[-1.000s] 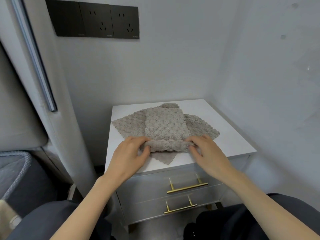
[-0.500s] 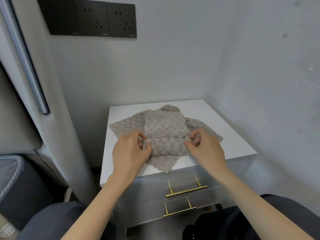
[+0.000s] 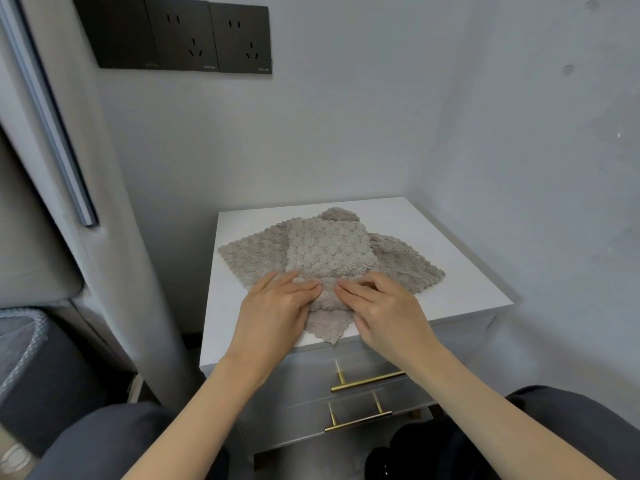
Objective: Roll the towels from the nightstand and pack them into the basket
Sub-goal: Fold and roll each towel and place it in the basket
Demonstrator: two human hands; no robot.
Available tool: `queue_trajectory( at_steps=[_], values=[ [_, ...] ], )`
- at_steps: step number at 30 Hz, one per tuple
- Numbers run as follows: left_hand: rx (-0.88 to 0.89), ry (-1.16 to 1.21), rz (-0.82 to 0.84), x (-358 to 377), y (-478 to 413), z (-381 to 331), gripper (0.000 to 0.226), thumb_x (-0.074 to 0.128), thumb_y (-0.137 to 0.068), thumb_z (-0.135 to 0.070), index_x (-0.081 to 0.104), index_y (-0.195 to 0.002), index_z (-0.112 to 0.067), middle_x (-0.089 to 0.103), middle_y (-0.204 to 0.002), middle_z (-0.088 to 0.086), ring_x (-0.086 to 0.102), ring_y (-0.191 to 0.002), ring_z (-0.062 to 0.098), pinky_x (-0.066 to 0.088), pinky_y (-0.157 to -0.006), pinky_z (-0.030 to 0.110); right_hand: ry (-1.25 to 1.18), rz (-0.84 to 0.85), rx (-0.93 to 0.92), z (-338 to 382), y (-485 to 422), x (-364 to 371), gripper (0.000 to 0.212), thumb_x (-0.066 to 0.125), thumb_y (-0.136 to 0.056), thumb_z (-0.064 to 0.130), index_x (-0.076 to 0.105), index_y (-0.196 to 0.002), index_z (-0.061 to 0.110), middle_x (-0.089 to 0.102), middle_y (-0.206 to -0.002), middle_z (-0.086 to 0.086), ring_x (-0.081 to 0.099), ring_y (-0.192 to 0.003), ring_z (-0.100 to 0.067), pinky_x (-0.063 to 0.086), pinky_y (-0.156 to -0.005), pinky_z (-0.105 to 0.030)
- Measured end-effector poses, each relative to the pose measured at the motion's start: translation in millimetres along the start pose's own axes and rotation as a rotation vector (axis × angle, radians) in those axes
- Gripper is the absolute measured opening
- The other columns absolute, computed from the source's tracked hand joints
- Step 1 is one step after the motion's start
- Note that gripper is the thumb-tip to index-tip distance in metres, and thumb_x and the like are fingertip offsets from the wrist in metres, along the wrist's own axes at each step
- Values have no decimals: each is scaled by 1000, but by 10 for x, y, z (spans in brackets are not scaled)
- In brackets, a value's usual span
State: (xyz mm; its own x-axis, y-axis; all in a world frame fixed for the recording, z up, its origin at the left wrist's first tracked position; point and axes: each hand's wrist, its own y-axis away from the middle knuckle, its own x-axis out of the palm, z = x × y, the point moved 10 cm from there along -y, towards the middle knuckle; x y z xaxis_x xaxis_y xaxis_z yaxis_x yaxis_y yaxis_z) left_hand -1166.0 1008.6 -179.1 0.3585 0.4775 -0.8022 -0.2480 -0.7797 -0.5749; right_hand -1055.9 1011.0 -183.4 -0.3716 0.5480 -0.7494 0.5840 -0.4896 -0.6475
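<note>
1. Where the frame ends at the lower left, a dark basket [image 3: 31, 327] with a pale rim stands well apart from the white nightstand [image 3: 450, 244].
2. The left hand [image 3: 273, 313] lies flat on the near end of the folded towel [image 3: 329, 251], fingers almost straight, pressing down and gripping nothing.
3. The folded towel sits in the middle of the frame, on top of a flat towel [image 3: 252, 251] spread on the nightstand.
4. The right hand [image 3: 384, 313] presses the same end, fingers almost straight too, its tips close to the left hand's tips.
</note>
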Motion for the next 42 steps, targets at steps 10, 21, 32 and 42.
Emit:
queue_trajectory(
  at_steps=[10, 21, 32, 42],
  values=[
    [-173, 1, 155, 55, 139, 329, 44, 55, -91, -33, 51, -134, -36, 47, -137, -23, 26, -142, 9, 16, -118, 32, -29, 275, 272, -434, 150, 94, 44, 63, -88, 37, 59, -131, 24, 61, -129, 9, 58, -118, -14, 52, -86, -29],
    [-334, 454, 173, 184, -33, 560, 12, 52, -94, -27, 63, -91, -27, 65, -80, -12, 57, -73, 5, 41, -66, 24, -540, 226, 643, -847, 137, 199, 16, 51, -94, 29, 56, -106, 39, 58, -88, 7, 49, -85, -2, 33, -64, -20],
    [-638, 445, 221, 410, -225, 863, 24, 55, -89, -38, 63, -80, -18, 62, -66, -5, 52, -61, 9, 39, -58, 25, -607, 246, 1017, -1219, 183, 538, 18, 59, -91, 38, 55, -104, 26, 61, -78, 12, 56, -68, 1, 33, -54, -19],
    [-172, 192, 7, 198, -504, 460, 20, 61, -80, -9, 66, -91, -24, 57, -97, -8, 46, -94, 14, 36, -78, 27, -134, 88, 630, -952, -191, 228, 14, 57, -90, 16, 58, -103, 21, 58, -92, 7, 49, -90, -15, 36, -60, -29]
  ],
)
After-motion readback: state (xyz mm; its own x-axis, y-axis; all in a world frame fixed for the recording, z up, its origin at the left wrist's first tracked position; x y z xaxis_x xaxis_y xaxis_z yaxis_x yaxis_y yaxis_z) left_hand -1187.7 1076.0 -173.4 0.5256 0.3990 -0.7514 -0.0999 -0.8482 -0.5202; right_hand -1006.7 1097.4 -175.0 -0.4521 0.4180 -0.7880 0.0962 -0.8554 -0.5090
